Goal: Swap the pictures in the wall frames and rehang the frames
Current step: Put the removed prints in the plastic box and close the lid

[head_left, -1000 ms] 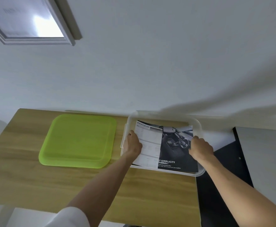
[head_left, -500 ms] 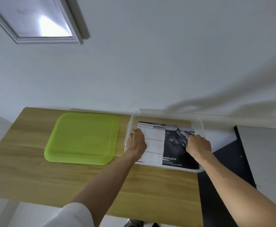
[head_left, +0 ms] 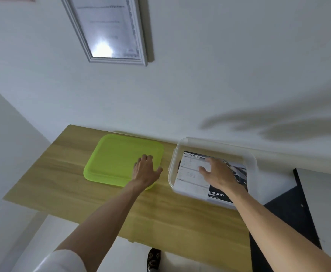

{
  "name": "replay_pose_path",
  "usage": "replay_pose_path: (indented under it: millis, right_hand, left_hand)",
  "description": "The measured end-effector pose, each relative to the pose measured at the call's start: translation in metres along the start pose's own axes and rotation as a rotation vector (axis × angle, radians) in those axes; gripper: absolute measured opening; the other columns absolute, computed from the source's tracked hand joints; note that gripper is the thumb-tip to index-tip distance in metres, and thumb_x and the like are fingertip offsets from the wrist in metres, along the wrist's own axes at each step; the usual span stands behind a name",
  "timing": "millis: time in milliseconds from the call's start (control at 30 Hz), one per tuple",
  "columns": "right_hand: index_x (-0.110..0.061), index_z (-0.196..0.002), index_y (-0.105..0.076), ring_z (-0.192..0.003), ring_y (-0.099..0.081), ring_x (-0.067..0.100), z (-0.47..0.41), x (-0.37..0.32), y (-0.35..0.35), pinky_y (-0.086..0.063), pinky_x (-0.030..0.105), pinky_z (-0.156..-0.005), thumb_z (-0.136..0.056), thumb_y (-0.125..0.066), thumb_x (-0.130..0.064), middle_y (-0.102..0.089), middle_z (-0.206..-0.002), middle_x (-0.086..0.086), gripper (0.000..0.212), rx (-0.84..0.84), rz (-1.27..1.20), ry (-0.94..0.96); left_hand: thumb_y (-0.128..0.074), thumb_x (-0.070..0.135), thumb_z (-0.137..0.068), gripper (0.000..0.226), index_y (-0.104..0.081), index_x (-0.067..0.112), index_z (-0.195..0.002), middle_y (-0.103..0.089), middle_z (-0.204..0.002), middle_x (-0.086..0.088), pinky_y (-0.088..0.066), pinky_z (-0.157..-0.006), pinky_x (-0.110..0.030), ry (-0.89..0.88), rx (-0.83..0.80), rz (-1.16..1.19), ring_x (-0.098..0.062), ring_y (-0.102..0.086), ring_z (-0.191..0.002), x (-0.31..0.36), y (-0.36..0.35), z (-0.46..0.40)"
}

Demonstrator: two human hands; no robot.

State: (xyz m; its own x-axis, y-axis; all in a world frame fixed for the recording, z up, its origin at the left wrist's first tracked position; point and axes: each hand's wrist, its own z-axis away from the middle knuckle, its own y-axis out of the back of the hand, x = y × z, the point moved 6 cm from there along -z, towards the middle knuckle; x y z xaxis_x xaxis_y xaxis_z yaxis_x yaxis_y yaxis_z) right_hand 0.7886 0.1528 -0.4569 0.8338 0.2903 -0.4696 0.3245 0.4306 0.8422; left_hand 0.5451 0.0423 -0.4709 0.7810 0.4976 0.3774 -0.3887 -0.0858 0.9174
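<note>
Head view: the left hand point(head_left: 146, 171) lies flat with fingers spread on the green lid point(head_left: 117, 158) on the bench point(head_left: 62, 185). The right hand point(head_left: 217, 173) hovers, fingers loosely spread, over the printed pictures point(head_left: 192, 177) in the clear box point(head_left: 251, 160). A framed picture point(head_left: 109, 30) hangs on the wall above.

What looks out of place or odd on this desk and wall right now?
Little stands out. The clear box sits open on the wooden desk, its green lid lying off beside it. The printed sheet lies flat inside. The wall frame only looks tilted, probably from the wide-angle camera.
</note>
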Motion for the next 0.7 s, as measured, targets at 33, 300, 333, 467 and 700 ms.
replay_pose_path:
  millis: [33, 300, 333, 467, 700]
  right_hand:
    - [-0.015, -0.144, -0.046, -0.135, -0.046, 0.024, -0.001, -0.014, -0.005, -0.042, 0.04, -0.107, -0.094, -0.054, -0.051, -0.049, -0.146, 0.005, 0.061, -0.006, -0.017, 0.018]
    - [-0.014, -0.141, -0.044, -0.128, -0.05, 0.029, -0.035, -0.125, -0.061, -0.044, 0.043, -0.103, -0.091, -0.059, -0.052, -0.05, -0.139, 0.012, 0.064, -0.074, -0.092, 0.053]
    - [-0.015, -0.14, -0.045, -0.124, -0.052, 0.029, -0.041, -0.137, -0.071, -0.046, 0.042, -0.101, -0.091, -0.059, -0.052, -0.051, -0.137, 0.013, 0.064, -0.09, -0.095, 0.054]
    - [-0.011, -0.15, -0.033, -0.134, -0.045, 0.03, -0.062, -0.169, -0.118, -0.041, 0.039, -0.108, -0.095, -0.058, -0.048, -0.039, -0.148, 0.014, 0.072, -0.176, -0.119, -0.021]
    - [-0.007, -0.155, -0.018, -0.141, -0.036, 0.035, -0.086, -0.173, -0.178, -0.042, 0.046, -0.109, -0.093, -0.059, -0.05, -0.024, -0.158, 0.018, 0.085, -0.189, -0.097, -0.329]
  left_hand:
    - [-0.058, 0.045, -0.088, 0.065, -0.045, 0.007, -0.14, -0.047, -0.14, -0.012, -0.039, -0.105, -0.043, 0.027, -0.01, -0.007, -0.029, -0.045, -0.128, -0.017, 0.005, -0.001]
    - [-0.06, 0.048, -0.088, 0.073, -0.038, 0.007, -0.145, -0.042, -0.144, -0.013, -0.039, -0.103, -0.044, 0.201, -0.067, -0.004, -0.031, -0.042, -0.131, -0.136, 0.041, -0.025]
    - [-0.06, 0.048, -0.088, 0.073, -0.038, 0.007, -0.145, -0.041, -0.145, -0.013, -0.039, -0.103, -0.044, 0.22, -0.078, -0.006, -0.031, -0.042, -0.131, -0.151, 0.043, -0.03]
    - [-0.062, 0.051, -0.086, 0.078, -0.035, 0.007, -0.144, -0.036, -0.147, -0.015, -0.04, -0.103, -0.046, 0.3, -0.14, -0.022, -0.032, -0.037, -0.135, -0.206, 0.045, -0.052]
    - [-0.068, 0.056, -0.082, 0.092, -0.027, 0.005, -0.146, -0.024, -0.153, -0.018, -0.035, -0.107, -0.05, 0.453, -0.208, 0.03, -0.036, -0.024, -0.141, -0.278, 0.044, -0.086]
